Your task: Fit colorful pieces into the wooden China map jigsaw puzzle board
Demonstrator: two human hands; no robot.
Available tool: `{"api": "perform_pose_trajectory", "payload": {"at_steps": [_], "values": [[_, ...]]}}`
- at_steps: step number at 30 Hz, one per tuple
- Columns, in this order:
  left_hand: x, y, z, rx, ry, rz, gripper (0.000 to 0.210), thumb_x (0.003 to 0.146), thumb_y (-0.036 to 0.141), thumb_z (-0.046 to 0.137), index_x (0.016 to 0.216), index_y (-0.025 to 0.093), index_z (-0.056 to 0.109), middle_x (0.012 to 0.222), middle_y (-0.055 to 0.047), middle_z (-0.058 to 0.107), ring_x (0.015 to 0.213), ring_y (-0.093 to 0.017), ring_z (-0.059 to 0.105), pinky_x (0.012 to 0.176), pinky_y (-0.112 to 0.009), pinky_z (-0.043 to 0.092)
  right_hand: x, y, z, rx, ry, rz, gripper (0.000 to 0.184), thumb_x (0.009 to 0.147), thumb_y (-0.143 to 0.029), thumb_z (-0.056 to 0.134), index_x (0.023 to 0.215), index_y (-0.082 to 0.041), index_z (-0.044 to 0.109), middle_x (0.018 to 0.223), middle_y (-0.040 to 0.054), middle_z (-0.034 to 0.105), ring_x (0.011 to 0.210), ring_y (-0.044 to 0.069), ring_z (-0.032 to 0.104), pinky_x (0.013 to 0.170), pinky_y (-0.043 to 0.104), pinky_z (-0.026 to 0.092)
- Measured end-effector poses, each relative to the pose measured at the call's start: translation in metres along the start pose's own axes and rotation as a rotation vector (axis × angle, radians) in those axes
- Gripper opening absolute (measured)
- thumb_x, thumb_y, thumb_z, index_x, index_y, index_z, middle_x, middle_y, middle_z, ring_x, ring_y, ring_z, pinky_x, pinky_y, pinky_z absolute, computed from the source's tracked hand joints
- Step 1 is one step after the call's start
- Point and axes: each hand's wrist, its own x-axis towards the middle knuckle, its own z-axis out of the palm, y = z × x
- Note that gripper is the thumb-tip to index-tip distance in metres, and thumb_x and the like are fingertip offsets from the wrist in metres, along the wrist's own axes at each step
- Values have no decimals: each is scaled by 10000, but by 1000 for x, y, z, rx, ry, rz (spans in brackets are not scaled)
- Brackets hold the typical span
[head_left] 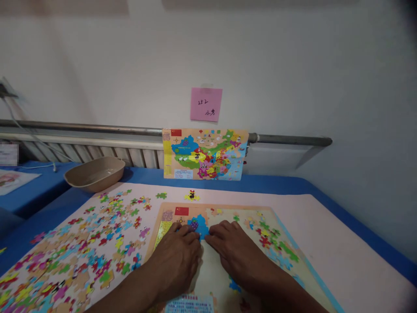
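Both hands work over a map jigsaw puzzle board [208,278] lying on the table. My left hand [180,252] is curled at the lower left edge of a joined blue section [202,224] with a purple grape picture. On the other side, my right hand [239,248] has its fingers bent together, tips at the right edge of the blue section. A small blue puzzle piece [203,236] shows between the fingertips of the two hands; the fingers partly cover it. Joined and loose pieces [269,234] lie on the right part of the board.
Many loose puzzle pieces [94,243] spread across the pink sheet on the left. A yellow piece cluster [192,195] and a green piece [161,195] lie beyond the board. A reference map [205,154] leans against the pipe. A beige basin [96,174] stands back left.
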Motion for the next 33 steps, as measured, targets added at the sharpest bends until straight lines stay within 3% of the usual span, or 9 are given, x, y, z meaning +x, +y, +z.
{"api": "perform_pose_trajectory", "payload": {"at_steps": [20, 25, 33], "values": [[4, -1, 3, 12, -9, 12, 95, 963, 220, 579, 1008, 204, 661, 1146, -62, 750, 1142, -300, 636, 1063, -565, 418, 0, 3, 3, -21, 43, -28, 378, 858, 25, 501, 1094, -221, 664, 1257, 52, 659, 1146, 260, 519, 949, 427, 343], [4, -3, 3, -2, -15, 22, 124, 967, 209, 572, 1040, 209, 672, 1240, -61, 754, 1197, -302, 642, 1071, -565, 406, 3, -3, 0, 22, -10, -19, 388, 840, 16, 500, 1119, -193, 669, 1299, 85, 654, 1168, 278, 525, 990, 445, 354], [7, -4, -5, -3, -44, 5, 120, 968, 189, 573, 1001, 197, 688, 1138, -57, 764, 1133, -275, 649, 1047, -514, 434, 2, -3, 2, 96, 3, 14, 470, 816, 17, 483, 1194, -189, 672, 1322, 86, 667, 1196, 289, 541, 1033, 469, 373]]}}
